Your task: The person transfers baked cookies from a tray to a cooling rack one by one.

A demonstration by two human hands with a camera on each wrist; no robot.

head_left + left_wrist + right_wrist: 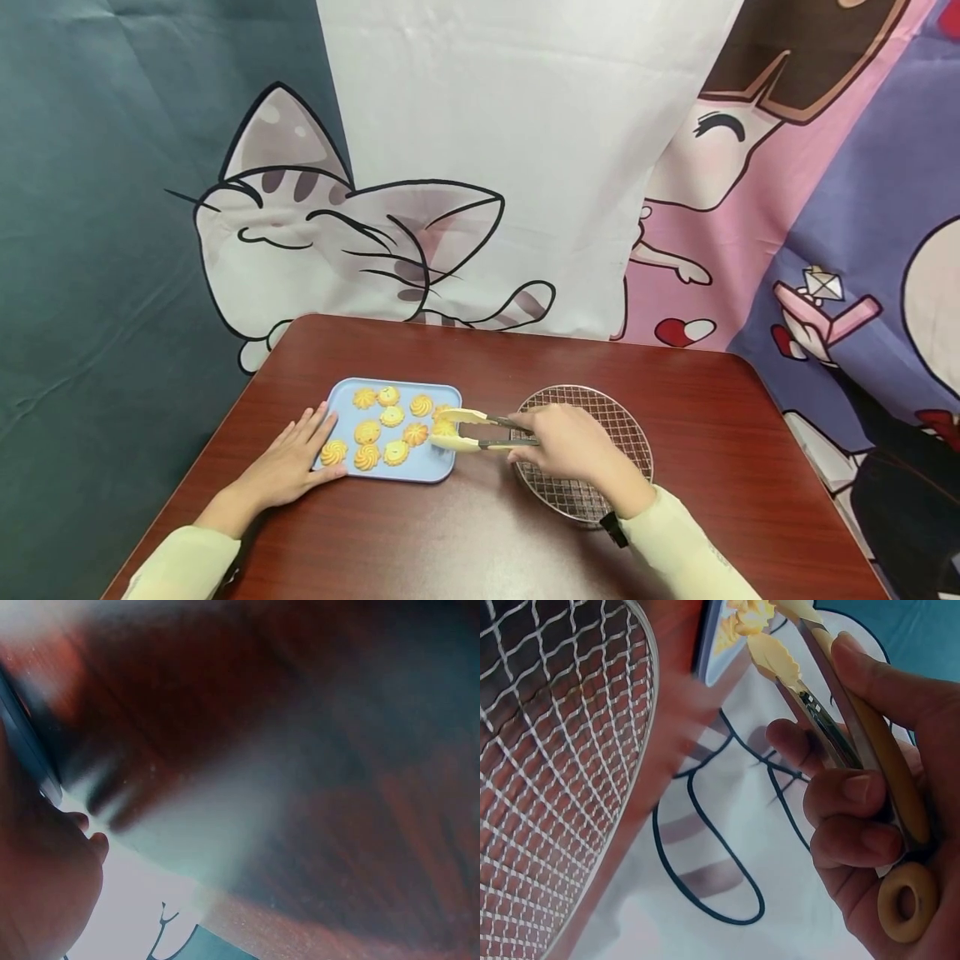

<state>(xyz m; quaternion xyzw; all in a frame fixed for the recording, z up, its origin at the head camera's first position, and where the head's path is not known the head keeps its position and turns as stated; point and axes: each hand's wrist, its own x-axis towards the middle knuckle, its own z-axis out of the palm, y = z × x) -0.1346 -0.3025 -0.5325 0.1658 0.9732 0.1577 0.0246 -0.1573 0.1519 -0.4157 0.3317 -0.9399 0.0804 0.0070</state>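
A dark red-brown counter stood before a hanging cloth printed with a cartoon cat and other drawn figures. On the counter's right half lay a round wire rack, its grid filling the left of the right wrist view. Left of it, well apart from the rack, sat a light blue tray carrying about 10 swirled yellow cookies.

The left hand lay flat and relaxed, fingers straight, resting on the counter with its fingertips on the tray's left edge. The left wrist view was too blurred to add more.

The right hand, above the rack's near-left part, gripped cream-tipped tongs, fingers curled round the handles. The tongs' tips reached over the tray's right edge and closed around 1 cookie there.
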